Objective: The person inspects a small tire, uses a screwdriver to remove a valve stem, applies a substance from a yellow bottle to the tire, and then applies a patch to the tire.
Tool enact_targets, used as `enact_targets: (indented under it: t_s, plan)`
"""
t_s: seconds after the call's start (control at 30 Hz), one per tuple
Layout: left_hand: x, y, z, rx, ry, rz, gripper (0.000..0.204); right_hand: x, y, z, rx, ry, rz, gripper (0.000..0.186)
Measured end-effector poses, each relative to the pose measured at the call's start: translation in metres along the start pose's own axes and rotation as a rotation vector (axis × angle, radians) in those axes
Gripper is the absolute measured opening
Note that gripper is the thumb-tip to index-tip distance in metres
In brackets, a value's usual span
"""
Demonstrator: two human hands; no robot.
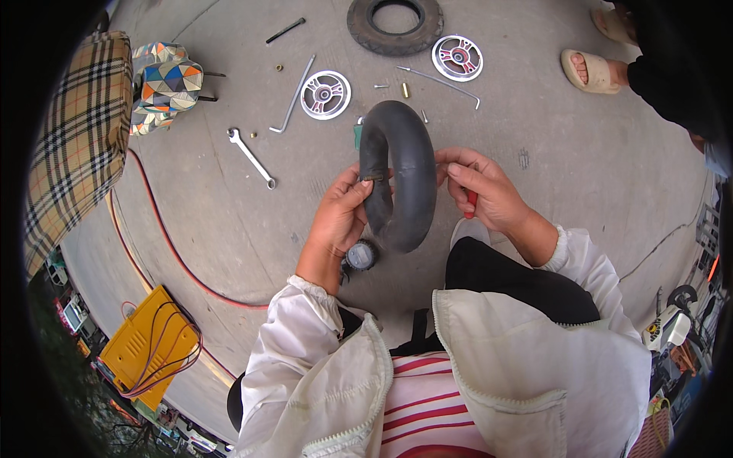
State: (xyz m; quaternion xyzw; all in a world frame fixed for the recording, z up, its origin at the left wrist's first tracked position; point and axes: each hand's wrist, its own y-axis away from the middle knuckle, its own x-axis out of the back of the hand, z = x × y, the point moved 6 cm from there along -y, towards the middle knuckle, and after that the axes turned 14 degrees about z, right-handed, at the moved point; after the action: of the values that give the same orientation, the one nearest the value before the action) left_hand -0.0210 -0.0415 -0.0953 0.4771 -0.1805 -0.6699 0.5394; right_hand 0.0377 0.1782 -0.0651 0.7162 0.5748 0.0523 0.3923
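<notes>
A black inner tube [416, 175], puffed up and round, is held upright in front of me. My left hand [341, 208] grips its left side, the thumb lying by a small brownish fitting, perhaps the valve [374, 180]. On the other side my right hand [486, 187] has its fingers curled round a small red object [470, 203], mostly hidden in the palm. Its index fingertip meets or nearly meets the tube's right wall. Below my left wrist is a round dark gauge [362, 254]. Something green [357, 134] peeks out behind the tube.
Beyond lie a tyre [397, 47], two wheel rims [326, 95] [458, 58], bent rods [296, 95] [443, 82], a wrench [252, 159], a bolt [285, 30] and small fittings. A red hose [175, 252] and yellow panel [153, 343] are left. Another person's sandalled foot [592, 72] stands far right.
</notes>
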Motion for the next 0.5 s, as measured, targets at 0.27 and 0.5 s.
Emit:
enact_targets:
  t_s: [0.27,0.5]
  plan:
    - [-0.03,0.017,-0.003,0.148,0.022,-0.11,0.045,-0.011,-0.003,-0.013,0.055,0.14,0.125,0.048]
    - [-0.034,0.023,-0.022,0.263,-0.052,-0.137,0.049,-0.012,0.0,-0.018,0.057,0.121,0.095,0.049]
